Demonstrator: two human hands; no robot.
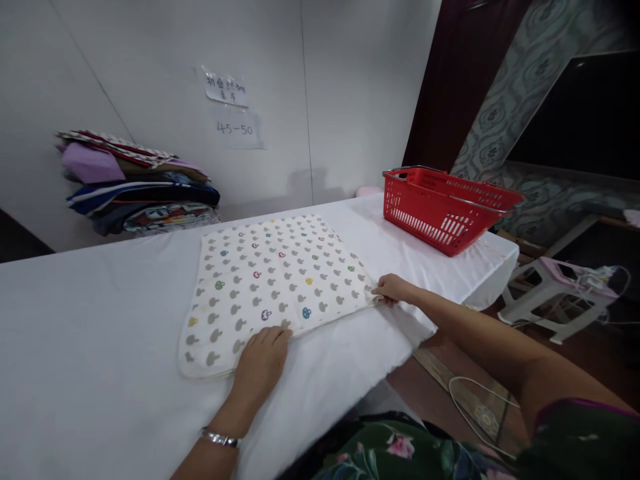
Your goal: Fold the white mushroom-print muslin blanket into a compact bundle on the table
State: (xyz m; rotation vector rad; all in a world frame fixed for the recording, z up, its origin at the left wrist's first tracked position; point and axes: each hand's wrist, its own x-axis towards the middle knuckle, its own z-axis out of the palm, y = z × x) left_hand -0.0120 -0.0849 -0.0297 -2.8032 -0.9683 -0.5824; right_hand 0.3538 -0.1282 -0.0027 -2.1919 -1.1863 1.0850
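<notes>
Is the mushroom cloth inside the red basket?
No, the mushroom cloth lies on the white-covered table, apart from the red basket.

The person wears dark green clothes (367, 448) with a flower print. One big flower (401, 445) is pink, with bluish green leaves (445, 459) near it. The right sleeve (570, 443) is short and dark green, with a thin, bright purple edge (565, 401). A shiny silver bracelet (220, 438) goes round the left wrist. The left hand (263, 362) and right hand (395, 289) are bare.
</notes>
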